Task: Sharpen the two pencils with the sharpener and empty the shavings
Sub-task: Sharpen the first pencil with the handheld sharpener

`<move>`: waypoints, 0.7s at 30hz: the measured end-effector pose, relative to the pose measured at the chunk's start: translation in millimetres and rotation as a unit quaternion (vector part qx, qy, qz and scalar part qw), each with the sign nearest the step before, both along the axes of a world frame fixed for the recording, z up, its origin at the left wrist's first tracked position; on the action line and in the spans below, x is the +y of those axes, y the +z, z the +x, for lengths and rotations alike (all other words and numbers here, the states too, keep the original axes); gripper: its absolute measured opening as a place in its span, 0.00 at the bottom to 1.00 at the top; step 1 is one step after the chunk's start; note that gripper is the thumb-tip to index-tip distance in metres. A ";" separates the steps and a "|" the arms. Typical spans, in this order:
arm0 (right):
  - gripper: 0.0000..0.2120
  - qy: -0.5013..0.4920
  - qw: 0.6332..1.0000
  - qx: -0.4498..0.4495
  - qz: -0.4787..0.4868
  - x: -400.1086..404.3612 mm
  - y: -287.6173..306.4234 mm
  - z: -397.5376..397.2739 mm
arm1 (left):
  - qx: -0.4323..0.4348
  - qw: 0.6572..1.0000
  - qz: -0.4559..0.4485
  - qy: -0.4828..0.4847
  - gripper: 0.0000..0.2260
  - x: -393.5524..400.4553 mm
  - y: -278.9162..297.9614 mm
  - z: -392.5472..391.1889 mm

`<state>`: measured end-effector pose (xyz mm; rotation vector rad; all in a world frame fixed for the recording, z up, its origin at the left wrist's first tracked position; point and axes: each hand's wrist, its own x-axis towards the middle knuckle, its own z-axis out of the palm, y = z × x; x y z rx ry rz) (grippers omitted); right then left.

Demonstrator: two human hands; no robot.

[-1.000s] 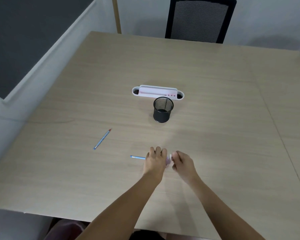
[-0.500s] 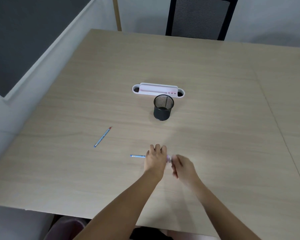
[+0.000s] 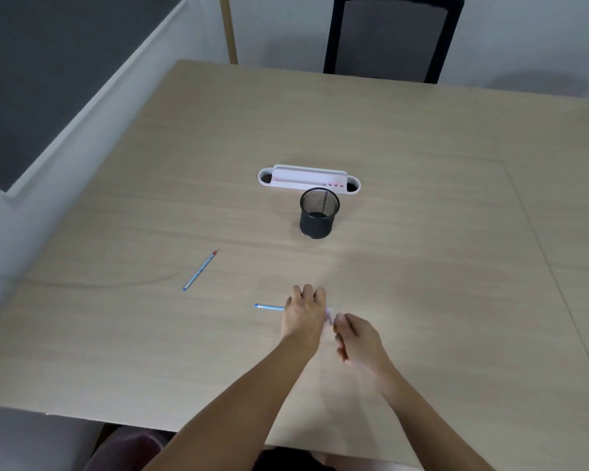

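**Head view: both hands close in on one blue pencil, near centre of the surface**

The left hand is curled round a blue pencil, whose free end pokes out to the left. Just right of it, the blurred right hand pinches a small pale object at the pencil's hidden end; the sharpener, by the look of it, though it is too smeared to be sure. The second blue pencil lies alone, further left, red tip pointing far. A black mesh cup stands upright mid-surface, a white tray just behind it. The wooden surface carries it all.
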<state>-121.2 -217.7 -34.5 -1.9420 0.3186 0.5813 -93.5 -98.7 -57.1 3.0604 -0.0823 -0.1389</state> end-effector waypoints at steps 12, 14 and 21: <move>0.13 -0.054 0.992 0.011 -0.111 18.1 -41.9 7.4 | 0.031 0.999 0.043 -0.009 0.24 -0.6 2.7 -1.6; 0.13 -0.035 0.996 0.014 -0.081 13.7 -30.5 -11.0 | 0.025 0.999 0.044 -0.002 0.23 -1.9 4.8 -4.1; 0.17 -0.043 0.997 -0.060 -0.036 5.5 -4.1 45.8 | 0.051 0.998 0.025 -0.002 0.27 0.1 6.6 -3.3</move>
